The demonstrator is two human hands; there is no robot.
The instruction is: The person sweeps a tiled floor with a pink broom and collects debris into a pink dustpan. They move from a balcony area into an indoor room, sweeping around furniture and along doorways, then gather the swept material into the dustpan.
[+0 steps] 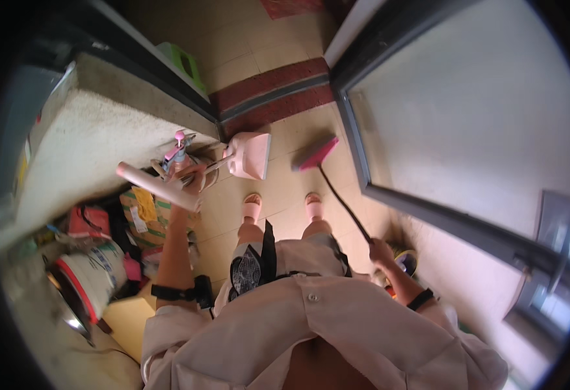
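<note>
Right-hand grip (381, 252) is wrapped around the dark stick (348, 209) of a broom, whose pink head (320, 153) slants ahead of the slippered feet, toward the right. The left-hand grip (194, 180) holds the pale pink dustpan (252, 156) by its handle end; a thick pink bar (158, 186) there is probably that handle, though exactly how the fingers close on it is partly hidden. The pan is ahead and to the left, near the wall corner beside the doorsill (273, 97), its mouth turned toward the broom, with some tiled floor (281, 179) between them.

Sweeping well would call for the pan's front lip flat and steady on the tiles; whether it rests there or hangs slightly above cannot be told. Low, short strokes from right to left, bristles kept down, should guide dust inward without flicking it past. The left arm would do best to brace lightly against each stroke and keep clear of the cardboard box (155, 235). Any dirt is too small to make out.
</note>
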